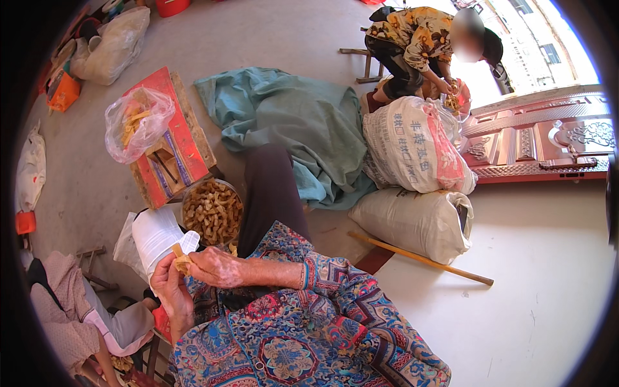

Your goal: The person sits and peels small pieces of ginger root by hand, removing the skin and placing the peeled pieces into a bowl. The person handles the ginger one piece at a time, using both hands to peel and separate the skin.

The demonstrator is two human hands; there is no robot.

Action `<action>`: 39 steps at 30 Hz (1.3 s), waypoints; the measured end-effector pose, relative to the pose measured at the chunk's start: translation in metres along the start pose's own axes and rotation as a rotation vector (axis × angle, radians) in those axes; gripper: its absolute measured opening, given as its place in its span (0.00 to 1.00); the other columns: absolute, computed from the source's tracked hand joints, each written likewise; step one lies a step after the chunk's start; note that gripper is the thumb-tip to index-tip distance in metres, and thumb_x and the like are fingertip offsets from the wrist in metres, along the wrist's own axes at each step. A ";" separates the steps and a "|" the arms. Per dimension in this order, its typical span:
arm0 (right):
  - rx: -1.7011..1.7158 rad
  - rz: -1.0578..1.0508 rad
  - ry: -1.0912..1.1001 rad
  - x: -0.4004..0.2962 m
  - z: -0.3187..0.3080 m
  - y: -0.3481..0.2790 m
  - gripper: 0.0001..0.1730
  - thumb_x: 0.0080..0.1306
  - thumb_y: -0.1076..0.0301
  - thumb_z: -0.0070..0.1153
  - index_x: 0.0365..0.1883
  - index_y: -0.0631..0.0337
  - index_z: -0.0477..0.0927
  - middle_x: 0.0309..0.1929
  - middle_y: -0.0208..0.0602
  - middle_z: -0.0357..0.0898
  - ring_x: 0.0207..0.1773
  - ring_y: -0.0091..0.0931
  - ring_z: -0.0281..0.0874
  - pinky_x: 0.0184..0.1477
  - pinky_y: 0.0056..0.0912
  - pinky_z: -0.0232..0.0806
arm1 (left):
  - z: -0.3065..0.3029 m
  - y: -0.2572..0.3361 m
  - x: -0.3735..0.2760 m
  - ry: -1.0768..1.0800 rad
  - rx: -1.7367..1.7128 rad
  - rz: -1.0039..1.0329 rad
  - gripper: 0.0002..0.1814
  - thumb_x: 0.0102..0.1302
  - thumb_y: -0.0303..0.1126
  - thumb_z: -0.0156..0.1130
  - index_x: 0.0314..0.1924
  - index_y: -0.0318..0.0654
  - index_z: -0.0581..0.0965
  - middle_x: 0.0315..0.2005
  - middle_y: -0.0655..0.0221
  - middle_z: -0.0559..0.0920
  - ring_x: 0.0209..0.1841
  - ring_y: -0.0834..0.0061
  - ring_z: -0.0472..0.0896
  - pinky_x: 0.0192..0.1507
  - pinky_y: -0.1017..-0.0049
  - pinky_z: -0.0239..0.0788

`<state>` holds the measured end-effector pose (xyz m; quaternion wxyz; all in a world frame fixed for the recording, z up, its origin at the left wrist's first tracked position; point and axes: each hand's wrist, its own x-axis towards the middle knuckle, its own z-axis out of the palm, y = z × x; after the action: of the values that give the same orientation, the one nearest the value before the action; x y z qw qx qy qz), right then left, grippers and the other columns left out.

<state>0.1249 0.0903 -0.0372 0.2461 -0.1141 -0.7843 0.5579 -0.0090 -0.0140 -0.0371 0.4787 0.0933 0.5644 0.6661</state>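
Note:
Between my fingertips is a small, folded tan strip (181,261), thin and slightly see-through; its material is hard to tell. My left hand (171,292) pinches it from below, and my right hand (217,267) grips it from the other side. A white cloth (152,234) lies over my leg just beyond the hands. Close by stands a round tub of small folded brown pieces (213,210). Past it, a clear plastic bag (162,109) with longer tan strips rests on a red-topped wooden bench (193,157), which has a recess with a dark bar across it.
A green tarp (300,116) covers something ahead. Printed woven sacks (401,145) and a pale sack (411,220) stand right, beside a wooden stick (420,259) and a carved door (537,135). One person (416,43) bends over strips at top right; another (92,309) sits left.

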 end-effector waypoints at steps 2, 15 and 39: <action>-0.038 -0.051 -0.018 -0.001 -0.002 0.002 0.09 0.65 0.69 0.43 0.31 0.68 0.67 0.25 0.52 0.70 0.25 0.50 0.70 0.25 0.50 0.61 | 0.008 0.004 -0.003 -0.031 0.053 0.094 0.15 0.59 0.28 0.64 0.45 0.27 0.77 0.42 0.64 0.79 0.43 0.76 0.78 0.48 0.76 0.70; 0.162 0.161 -0.029 -0.004 -0.011 -0.005 0.13 0.69 0.67 0.40 0.29 0.68 0.67 0.23 0.53 0.70 0.26 0.49 0.72 0.26 0.49 0.61 | 0.027 0.010 -0.008 -0.077 0.191 0.222 0.12 0.59 0.21 0.60 0.43 0.25 0.74 0.36 0.63 0.80 0.37 0.79 0.77 0.44 0.81 0.68; -0.120 -0.207 -0.062 -0.001 -0.023 -0.036 0.03 0.62 0.77 0.51 0.33 0.68 0.74 0.23 0.38 0.68 0.17 0.33 0.67 0.16 0.35 0.55 | 0.022 0.049 -0.021 -0.509 -0.263 -0.246 0.12 0.54 0.24 0.63 0.40 0.35 0.73 0.32 0.70 0.78 0.33 0.84 0.74 0.37 0.83 0.65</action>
<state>0.1407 0.0958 0.0022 0.2707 -0.0294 -0.8310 0.4850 -0.0091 -0.0102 0.0203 0.6898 0.1254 0.3424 0.6255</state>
